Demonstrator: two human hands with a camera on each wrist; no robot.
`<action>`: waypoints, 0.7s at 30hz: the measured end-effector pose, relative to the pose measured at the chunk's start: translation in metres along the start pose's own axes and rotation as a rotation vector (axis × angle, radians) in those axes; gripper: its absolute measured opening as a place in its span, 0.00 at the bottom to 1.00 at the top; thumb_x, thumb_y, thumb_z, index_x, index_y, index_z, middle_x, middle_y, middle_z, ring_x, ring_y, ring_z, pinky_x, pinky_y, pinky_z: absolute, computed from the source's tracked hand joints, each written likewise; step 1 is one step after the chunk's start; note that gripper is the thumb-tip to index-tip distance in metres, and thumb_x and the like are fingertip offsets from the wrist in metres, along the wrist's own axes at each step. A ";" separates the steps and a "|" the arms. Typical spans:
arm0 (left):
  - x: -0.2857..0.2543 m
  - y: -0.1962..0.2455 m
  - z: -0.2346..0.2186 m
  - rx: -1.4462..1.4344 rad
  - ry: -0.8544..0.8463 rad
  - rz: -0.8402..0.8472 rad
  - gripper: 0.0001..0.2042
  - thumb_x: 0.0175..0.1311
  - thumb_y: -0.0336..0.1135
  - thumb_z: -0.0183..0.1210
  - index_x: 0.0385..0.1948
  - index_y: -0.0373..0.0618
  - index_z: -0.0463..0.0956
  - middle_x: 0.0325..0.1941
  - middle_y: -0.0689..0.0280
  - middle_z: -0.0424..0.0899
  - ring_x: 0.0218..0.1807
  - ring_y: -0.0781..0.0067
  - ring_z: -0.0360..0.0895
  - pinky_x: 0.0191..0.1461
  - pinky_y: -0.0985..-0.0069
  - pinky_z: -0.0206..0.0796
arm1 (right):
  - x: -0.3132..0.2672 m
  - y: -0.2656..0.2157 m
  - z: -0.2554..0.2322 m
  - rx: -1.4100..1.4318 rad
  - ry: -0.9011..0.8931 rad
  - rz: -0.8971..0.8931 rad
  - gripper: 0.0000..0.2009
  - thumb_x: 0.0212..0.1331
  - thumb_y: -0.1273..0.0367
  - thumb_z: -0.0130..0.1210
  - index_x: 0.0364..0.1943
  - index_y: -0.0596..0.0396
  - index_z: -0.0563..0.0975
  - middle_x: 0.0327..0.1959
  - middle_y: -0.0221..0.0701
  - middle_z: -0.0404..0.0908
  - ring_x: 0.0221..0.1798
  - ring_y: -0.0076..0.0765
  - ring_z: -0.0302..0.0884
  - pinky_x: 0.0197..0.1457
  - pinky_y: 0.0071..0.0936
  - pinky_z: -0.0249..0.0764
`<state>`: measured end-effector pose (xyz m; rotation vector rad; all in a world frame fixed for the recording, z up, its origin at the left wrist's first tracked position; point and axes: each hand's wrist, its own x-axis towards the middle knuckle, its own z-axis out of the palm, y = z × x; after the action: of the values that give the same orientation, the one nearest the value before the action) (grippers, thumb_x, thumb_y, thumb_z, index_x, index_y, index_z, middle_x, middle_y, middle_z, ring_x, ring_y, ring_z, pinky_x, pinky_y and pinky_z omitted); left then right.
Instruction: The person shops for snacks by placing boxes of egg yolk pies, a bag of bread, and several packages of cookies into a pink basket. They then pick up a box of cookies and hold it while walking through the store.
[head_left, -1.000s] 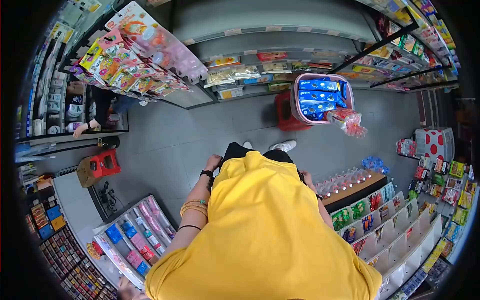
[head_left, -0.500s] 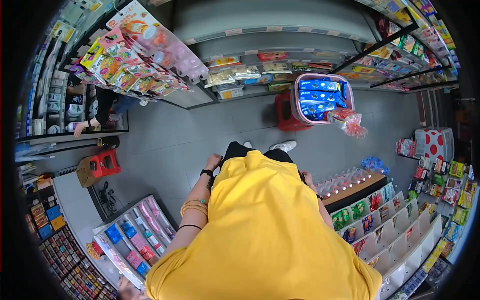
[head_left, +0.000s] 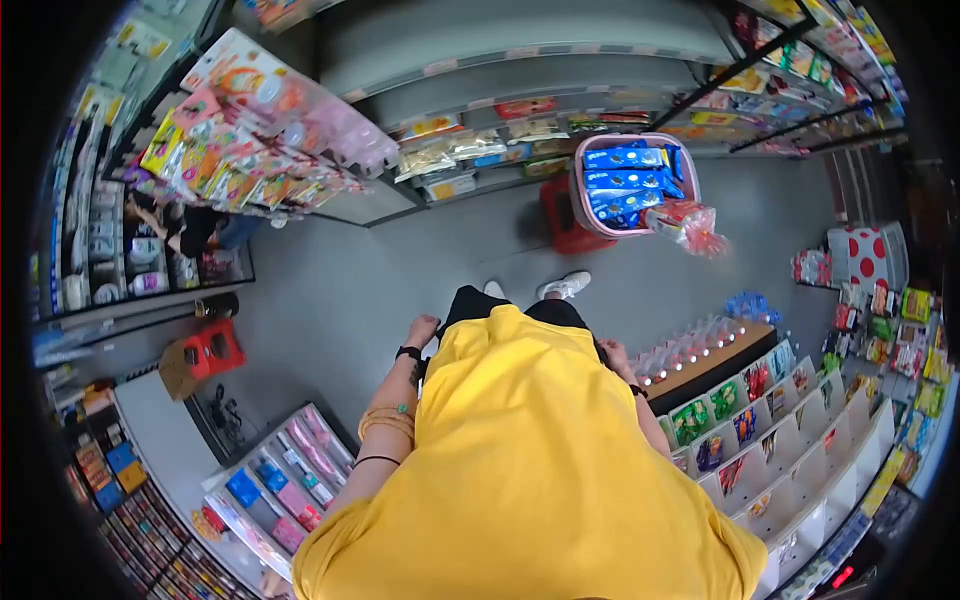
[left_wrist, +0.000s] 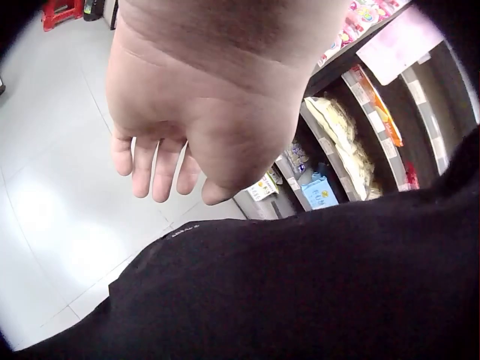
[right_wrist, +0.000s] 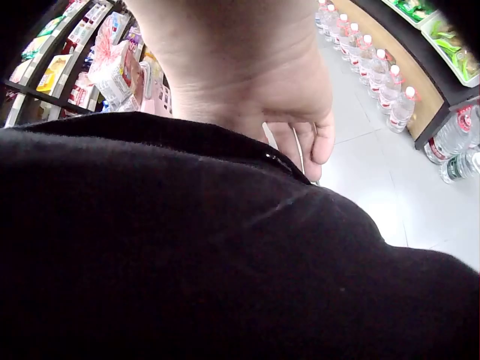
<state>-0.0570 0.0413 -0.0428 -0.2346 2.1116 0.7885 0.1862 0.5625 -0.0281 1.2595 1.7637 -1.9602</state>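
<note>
We note a person in a yellow shirt (head_left: 520, 450) standing in a shop aisle, both arms hanging at the sides.

Left hand (left_wrist: 187, 127): fingers (left_wrist: 146, 169) hang straight and loose, slightly apart, holding nothing. It sits beside the black trousers (left_wrist: 300, 292), above the grey floor (left_wrist: 52, 202). Nearest goods are the snack bags (left_wrist: 337, 139) on the low shelf ahead of it.

Right hand (right_wrist: 277, 97): fingers point down, lightly bent. A thin pale cord or strap (right_wrist: 300, 154) runs past them; we cannot tell whether the hand grips it or it merely hangs alongside.

Nearest thing ahead: a pink basket (head_left: 632, 184) resting on a red stool (head_left: 562, 215), in front of the white shoes (head_left: 563, 287) and well apart from both hands. It is loaded with blue packets (head_left: 622, 180), with one red-and-clear bag (head_left: 685, 225) sticking out at its right edge. Water bottles (right_wrist: 390, 86) stand in a row on the floor to the right.

Judgement on progress: the basket looks already filled and set down; neither hand is reaching for it or for any shelf. No item is in transit, so any handling of the basket's contents or shelf stock has not begun.
</note>
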 end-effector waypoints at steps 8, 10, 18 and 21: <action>0.010 0.016 -0.018 0.007 0.005 -0.036 0.20 0.57 0.46 0.60 0.42 0.37 0.80 0.44 0.51 0.85 0.52 0.50 0.79 0.57 0.64 0.69 | -0.050 -0.039 0.011 0.045 0.055 0.138 0.05 0.63 0.68 0.55 0.34 0.54 0.77 0.21 0.22 0.74 0.20 0.20 0.69 0.22 0.20 0.64; 0.018 0.022 -0.021 0.031 0.011 -0.018 0.20 0.57 0.46 0.59 0.43 0.37 0.80 0.45 0.51 0.85 0.52 0.51 0.79 0.57 0.65 0.69 | -0.053 -0.033 0.001 0.071 0.060 0.182 0.07 0.61 0.68 0.58 0.36 0.58 0.79 0.28 0.24 0.78 0.27 0.21 0.73 0.31 0.21 0.69; 0.025 0.060 -0.027 -0.039 -0.015 0.020 0.19 0.58 0.45 0.59 0.43 0.38 0.81 0.44 0.52 0.85 0.51 0.52 0.80 0.56 0.65 0.69 | -0.067 -0.044 -0.005 0.054 0.129 0.232 0.09 0.61 0.66 0.60 0.36 0.58 0.79 0.26 0.24 0.78 0.25 0.21 0.73 0.29 0.22 0.69; 0.012 0.079 -0.029 -0.058 0.040 0.043 0.18 0.59 0.44 0.59 0.42 0.38 0.81 0.43 0.52 0.85 0.50 0.53 0.81 0.55 0.65 0.70 | -0.058 -0.052 -0.009 -0.053 0.149 0.193 0.09 0.62 0.66 0.59 0.37 0.58 0.79 0.25 0.24 0.78 0.24 0.22 0.73 0.28 0.22 0.70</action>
<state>-0.1174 0.0862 -0.0038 -0.2379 2.1399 0.8778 0.1911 0.5623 0.0505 1.5309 1.6752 -1.7434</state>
